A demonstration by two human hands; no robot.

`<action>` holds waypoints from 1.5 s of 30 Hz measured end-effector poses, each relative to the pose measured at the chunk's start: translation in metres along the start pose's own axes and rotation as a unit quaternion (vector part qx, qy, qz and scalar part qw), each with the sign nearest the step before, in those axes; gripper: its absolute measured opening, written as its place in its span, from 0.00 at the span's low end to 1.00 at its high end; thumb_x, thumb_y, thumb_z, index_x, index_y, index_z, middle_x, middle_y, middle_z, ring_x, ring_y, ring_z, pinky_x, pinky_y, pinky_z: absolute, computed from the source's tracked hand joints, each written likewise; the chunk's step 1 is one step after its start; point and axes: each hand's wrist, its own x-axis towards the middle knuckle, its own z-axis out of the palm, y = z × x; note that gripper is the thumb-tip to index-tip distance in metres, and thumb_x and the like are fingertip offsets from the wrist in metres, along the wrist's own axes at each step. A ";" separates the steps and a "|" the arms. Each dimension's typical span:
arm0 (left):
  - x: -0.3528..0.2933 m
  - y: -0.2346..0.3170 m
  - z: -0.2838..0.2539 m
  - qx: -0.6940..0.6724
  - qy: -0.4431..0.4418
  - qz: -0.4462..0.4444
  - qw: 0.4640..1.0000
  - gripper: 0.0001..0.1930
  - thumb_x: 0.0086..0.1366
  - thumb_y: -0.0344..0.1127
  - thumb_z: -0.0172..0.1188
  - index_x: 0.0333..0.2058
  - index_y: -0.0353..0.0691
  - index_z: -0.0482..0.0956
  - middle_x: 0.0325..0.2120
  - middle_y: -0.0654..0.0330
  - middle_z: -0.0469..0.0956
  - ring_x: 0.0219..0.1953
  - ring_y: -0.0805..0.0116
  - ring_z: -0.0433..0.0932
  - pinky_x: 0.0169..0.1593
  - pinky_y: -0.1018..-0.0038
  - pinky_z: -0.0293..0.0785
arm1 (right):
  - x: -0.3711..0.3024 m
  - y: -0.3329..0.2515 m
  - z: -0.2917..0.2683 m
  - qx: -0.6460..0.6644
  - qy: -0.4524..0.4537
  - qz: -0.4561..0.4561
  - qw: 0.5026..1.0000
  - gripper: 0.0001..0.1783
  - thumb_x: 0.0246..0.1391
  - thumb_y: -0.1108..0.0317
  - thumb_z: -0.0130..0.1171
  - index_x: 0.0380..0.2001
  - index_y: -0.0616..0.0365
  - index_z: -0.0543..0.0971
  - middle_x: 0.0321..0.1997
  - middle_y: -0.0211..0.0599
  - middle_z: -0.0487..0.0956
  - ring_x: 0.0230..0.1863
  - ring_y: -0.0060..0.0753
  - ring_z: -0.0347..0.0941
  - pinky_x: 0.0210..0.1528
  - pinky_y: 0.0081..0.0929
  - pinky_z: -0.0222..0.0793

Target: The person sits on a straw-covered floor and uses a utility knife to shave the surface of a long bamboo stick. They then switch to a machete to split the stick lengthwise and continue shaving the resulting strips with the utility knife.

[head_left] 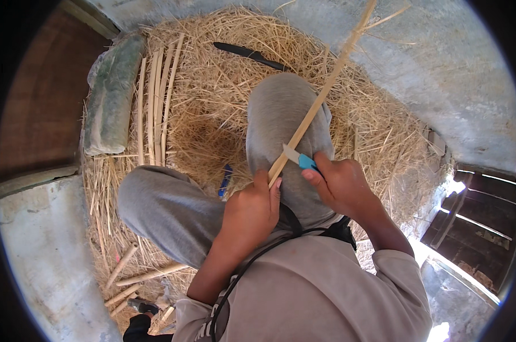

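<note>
My left hand is closed round the lower end of a long pale strip, which looks like split bamboo. The strip slants up to the right across my raised knee, with thin fibres splaying off its far end. In my closed right hand is a small knife with a blue handle. Its short blade rests against the strip just above my left fingers. On the straw beyond my knee lies a long black knife or sheath.
Straw covers the floor. Several pale strips lie side by side at the left, beside a green plastic-wrapped bundle. A blue object sits between my legs. Cut sticks lie lower left. Grey-blue walls and wooden slats enclose the space.
</note>
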 end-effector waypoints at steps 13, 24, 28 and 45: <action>-0.006 -0.012 -0.003 -0.078 -0.044 -0.022 0.996 0.13 0.76 0.40 0.50 0.41 0.33 0.71 0.23 0.36 0.77 0.30 0.31 0.78 0.32 0.46 0.71 | 0.000 -0.013 0.006 -0.061 0.018 0.036 0.997 0.22 0.67 0.46 0.55 0.32 0.56 0.75 0.14 0.41 0.74 0.16 0.49 0.75 0.18 0.41 0.66; -0.021 -0.024 0.001 -0.084 -0.051 -0.019 0.995 0.11 0.75 0.38 0.51 0.41 0.35 0.72 0.24 0.37 0.78 0.30 0.33 0.80 0.31 0.49 0.73 | -0.003 -0.018 0.013 -0.093 0.050 0.049 0.993 0.23 0.66 0.44 0.55 0.34 0.55 0.75 0.15 0.41 0.75 0.16 0.50 0.75 0.18 0.42 0.66; -0.039 -0.039 0.005 -0.083 -0.074 -0.034 0.993 0.11 0.75 0.39 0.51 0.42 0.35 0.73 0.25 0.37 0.78 0.31 0.33 0.80 0.33 0.49 0.74 | 0.000 -0.017 0.011 -0.085 0.044 0.081 0.992 0.22 0.66 0.45 0.56 0.36 0.56 0.76 0.16 0.43 0.76 0.17 0.52 0.76 0.20 0.44 0.68; -0.050 -0.043 -0.002 -0.111 -0.060 -0.025 0.992 0.13 0.76 0.41 0.51 0.42 0.35 0.72 0.21 0.39 0.77 0.26 0.35 0.79 0.29 0.49 0.72 | -0.004 -0.017 -0.002 -0.060 -0.004 0.023 0.998 0.24 0.67 0.45 0.55 0.34 0.58 0.75 0.13 0.43 0.72 0.16 0.51 0.75 0.20 0.43 0.67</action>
